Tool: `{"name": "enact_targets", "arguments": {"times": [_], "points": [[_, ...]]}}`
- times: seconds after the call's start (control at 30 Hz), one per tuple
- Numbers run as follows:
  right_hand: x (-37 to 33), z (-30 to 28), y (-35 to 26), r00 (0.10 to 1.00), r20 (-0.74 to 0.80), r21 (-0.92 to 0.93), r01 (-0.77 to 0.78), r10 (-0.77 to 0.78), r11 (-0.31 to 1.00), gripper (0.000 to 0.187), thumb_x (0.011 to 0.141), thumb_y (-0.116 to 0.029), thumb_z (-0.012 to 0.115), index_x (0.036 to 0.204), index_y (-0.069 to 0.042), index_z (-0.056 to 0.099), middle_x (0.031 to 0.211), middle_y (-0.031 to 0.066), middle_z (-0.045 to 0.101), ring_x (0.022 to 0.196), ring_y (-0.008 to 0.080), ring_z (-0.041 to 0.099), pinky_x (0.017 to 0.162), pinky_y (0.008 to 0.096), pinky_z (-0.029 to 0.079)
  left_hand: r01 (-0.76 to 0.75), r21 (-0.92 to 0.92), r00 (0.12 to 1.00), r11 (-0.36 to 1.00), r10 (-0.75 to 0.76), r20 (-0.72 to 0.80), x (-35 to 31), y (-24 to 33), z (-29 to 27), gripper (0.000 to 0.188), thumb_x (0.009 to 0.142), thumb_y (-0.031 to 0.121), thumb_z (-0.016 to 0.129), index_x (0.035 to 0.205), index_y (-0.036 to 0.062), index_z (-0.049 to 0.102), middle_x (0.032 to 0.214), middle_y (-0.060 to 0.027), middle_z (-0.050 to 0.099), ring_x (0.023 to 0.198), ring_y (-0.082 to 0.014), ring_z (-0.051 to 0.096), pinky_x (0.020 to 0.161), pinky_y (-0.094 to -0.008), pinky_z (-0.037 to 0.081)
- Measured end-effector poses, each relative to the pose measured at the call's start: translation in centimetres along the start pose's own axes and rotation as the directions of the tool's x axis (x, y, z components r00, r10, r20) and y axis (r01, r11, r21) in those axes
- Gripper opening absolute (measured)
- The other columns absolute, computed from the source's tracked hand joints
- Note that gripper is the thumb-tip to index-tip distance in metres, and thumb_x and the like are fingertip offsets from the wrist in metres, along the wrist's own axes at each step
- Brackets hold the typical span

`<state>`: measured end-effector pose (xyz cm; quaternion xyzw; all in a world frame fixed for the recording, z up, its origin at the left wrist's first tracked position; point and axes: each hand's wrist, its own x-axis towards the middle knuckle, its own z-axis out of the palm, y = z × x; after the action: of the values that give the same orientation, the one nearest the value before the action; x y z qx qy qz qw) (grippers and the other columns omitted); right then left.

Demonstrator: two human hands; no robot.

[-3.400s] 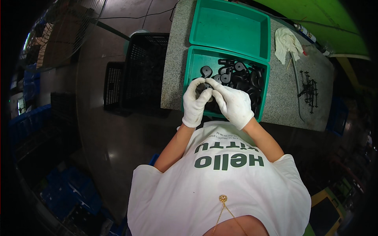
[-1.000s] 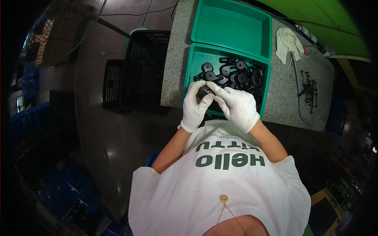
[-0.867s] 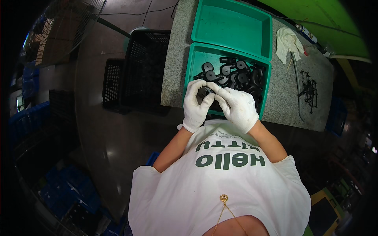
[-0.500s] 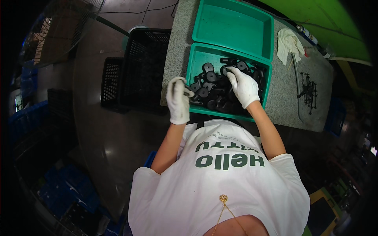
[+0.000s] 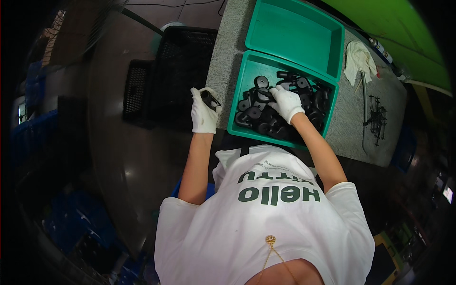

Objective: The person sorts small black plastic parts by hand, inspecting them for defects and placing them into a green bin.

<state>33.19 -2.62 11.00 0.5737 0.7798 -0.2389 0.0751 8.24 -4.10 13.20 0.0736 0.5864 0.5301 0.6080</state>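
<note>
My left hand [image 5: 204,115], in a white glove, is left of the green tray, beside the table's edge. Its fingers curl round a small black plastic part [image 5: 209,99]. Inside the near green tray [image 5: 236,107] lies a heap of black plastic parts [image 5: 254,112] with round ends. Over that heap is my right hand [image 5: 288,104], also gloved in white. Thumb and fingers pinch another black part [image 5: 266,94] among the pile; the fingertips partly cover it.
A second green tray [image 5: 297,31] stands beyond the first on the grey table [image 5: 344,135]. To the right lie a white cloth [image 5: 359,61], a metal rod [image 5: 365,104] and a cluster of thin black pieces [image 5: 376,118]. Black crates [image 5: 164,76] stand left of the table.
My left hand has moved left, away from the tray, with a black part now plain in its grip. My right hand has shifted slightly toward the middle of the heap. The view has shifted a little.
</note>
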Motion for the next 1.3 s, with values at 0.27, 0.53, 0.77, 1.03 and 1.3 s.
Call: {"name": "enact_targets", "arguments": {"times": [0.27,0.53,0.77,1.03,1.3], "points": [[-2.3,-1.8,-0.9,0.975,-0.139,0.475,-0.089,0.175,0.875,0.038,0.086,-0.033,0.062,0.112,-0.006,0.057,0.101,0.0190,0.064,0.095,0.0392,0.060,0.079,0.0446,0.048,-0.022,-0.282,0.890,0.959,-0.109,-0.442,12.6,0.5,-6.7,0.039,0.092,0.043,0.055,0.105,0.0069,0.053,0.093,-0.0102,0.054,0.083,-0.0266,0.051,0.075,-0.0423,0.048],[-5.1,-5.7,-4.1,0.935,-0.208,0.702,-0.061,0.287,0.709,0.039,0.079,-0.030,0.069,0.105,-0.002,0.062,0.086,0.0166,0.065,0.077,0.0294,0.064,0.070,0.0356,0.049,-0.298,0.305,0.954,0.904,0.294,0.060,6.9,2.3,-2.1,0.047,0.093,0.022,0.055,0.133,0.0020,0.042,0.133,-0.0205,0.041,0.120,-0.0326,0.046,0.095,-0.0433,0.045],[-7.0,-6.9,-7.2,0.882,-0.149,0.954,0.010,0.447,0.299,0.030,0.077,-0.023,0.071,0.092,0.001,0.061,0.073,-0.0008,0.057,0.067,0.0046,0.048,0.060,0.0219,0.042,-0.757,0.287,0.623,0.587,0.518,0.586,-8.6,-1.9,5.2,0.047,0.076,-0.012,0.065,0.119,-0.0006,0.051,0.128,-0.0116,0.040,0.102,-0.0186,0.055,0.083,-0.0289,0.051],[-8.6,-7.4,-8.3,0.905,-0.161,0.979,0.095,0.394,0.181,0.027,0.077,-0.021,0.072,0.084,-0.001,0.056,0.073,-0.0012,0.054,0.066,0.0035,0.046,0.058,0.0201,0.041,-0.787,0.251,0.596,0.564,0.588,0.546,-9.8,-3.7,5.8,0.041,0.085,0.004,0.066,0.121,-0.0010,0.049,0.125,-0.0109,0.040,0.107,-0.0183,0.051,0.088,-0.0299,0.048],[-10.8,-8.2,-6.7,0.924,-0.338,0.792,0.179,0.177,0.584,0.027,0.092,-0.024,0.049,0.111,-0.005,0.052,0.087,0.0184,0.065,0.081,0.0367,0.064,0.070,0.0422,0.049,-0.585,0.089,0.654,0.806,0.404,0.640,-9.1,-4.2,4.8,0.048,0.091,0.033,0.060,0.123,0.0016,0.044,0.111,-0.0064,0.049,0.095,-0.0166,0.056,0.084,-0.0284,0.047]]}}
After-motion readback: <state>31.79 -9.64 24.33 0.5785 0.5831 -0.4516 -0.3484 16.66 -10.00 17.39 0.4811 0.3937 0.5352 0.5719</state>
